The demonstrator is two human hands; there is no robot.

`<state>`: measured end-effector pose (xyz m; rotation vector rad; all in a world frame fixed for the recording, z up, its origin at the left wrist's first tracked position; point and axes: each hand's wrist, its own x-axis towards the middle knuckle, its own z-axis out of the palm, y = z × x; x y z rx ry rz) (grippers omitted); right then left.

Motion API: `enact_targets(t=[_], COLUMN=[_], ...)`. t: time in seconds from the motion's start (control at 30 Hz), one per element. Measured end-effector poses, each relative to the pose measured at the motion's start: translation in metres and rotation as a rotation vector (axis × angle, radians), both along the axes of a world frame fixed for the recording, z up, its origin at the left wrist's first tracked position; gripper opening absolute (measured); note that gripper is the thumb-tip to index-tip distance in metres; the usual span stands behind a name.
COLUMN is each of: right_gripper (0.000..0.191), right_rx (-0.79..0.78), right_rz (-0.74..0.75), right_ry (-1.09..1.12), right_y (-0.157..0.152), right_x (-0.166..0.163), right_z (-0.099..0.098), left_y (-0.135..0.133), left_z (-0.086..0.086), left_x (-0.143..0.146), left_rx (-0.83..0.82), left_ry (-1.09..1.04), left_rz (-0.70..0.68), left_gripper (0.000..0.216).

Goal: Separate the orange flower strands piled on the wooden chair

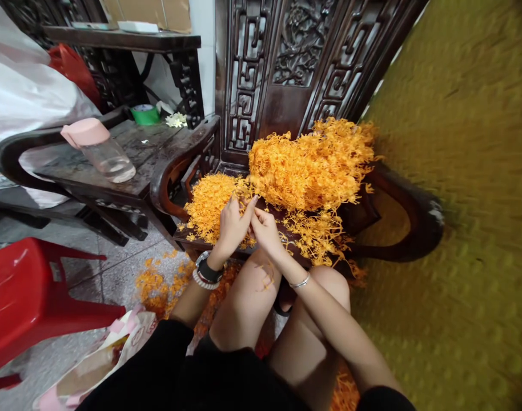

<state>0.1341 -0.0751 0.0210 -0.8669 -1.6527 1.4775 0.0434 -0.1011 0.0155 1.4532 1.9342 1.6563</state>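
Note:
My left hand (234, 224), with a watch and a beaded bracelet at its wrist, is closed round a small orange spidery piece (244, 200) that shows at its fingertips. My right hand (266, 229) meets it, fingers pinched together near the left thumb; what lies between them is too small to make out. Both hands are above the front of a dark carved wooden chair (293, 108). On its seat, a loose pile of orange spidery pieces (213, 202) lies by my left hand. A larger tangled heap of orange strands (312, 165) rises behind, with more clumps (323, 234) at the right.
A pink-lidded bottle (109, 154) and green tape (145, 114) are on the dark side table (136, 142). Left are a red stool (29, 302) and a cloth bag (98, 359). Orange pieces (158, 288) litter the floor. A yellowish textured surface (453, 188) flanks the chair.

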Motion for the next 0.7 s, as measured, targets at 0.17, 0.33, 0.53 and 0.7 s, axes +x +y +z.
enact_targets(t=[0.17,0.33,0.53,0.7], right_gripper=[0.040,0.034,0.042,0.043], right_rx=[0.300,0.363,0.302,0.270], right_rz=[-0.044,-0.007,0.056,-0.055], right_ry=[-0.213,-0.305,-0.297,-0.306], right_y=[-0.003,-0.009,-0.015,-0.013], right_x=[0.002,0.003,0.005,-0.001], right_z=[0.005,0.007,0.012,0.017], left_y=[0.008,0.017,0.039,0.066], left_z=[0.007,0.015,0.007,0.004], left_x=[-0.007,-0.014,-0.028,-0.034], left_rx=[0.017,0.081,0.169,0.166], left_ry=[-0.020,-0.021,-0.248,-0.441], left_rz=[0.085,0.076,0.067,0.005], left_gripper=[0.030,0.032,0.051,0.054])
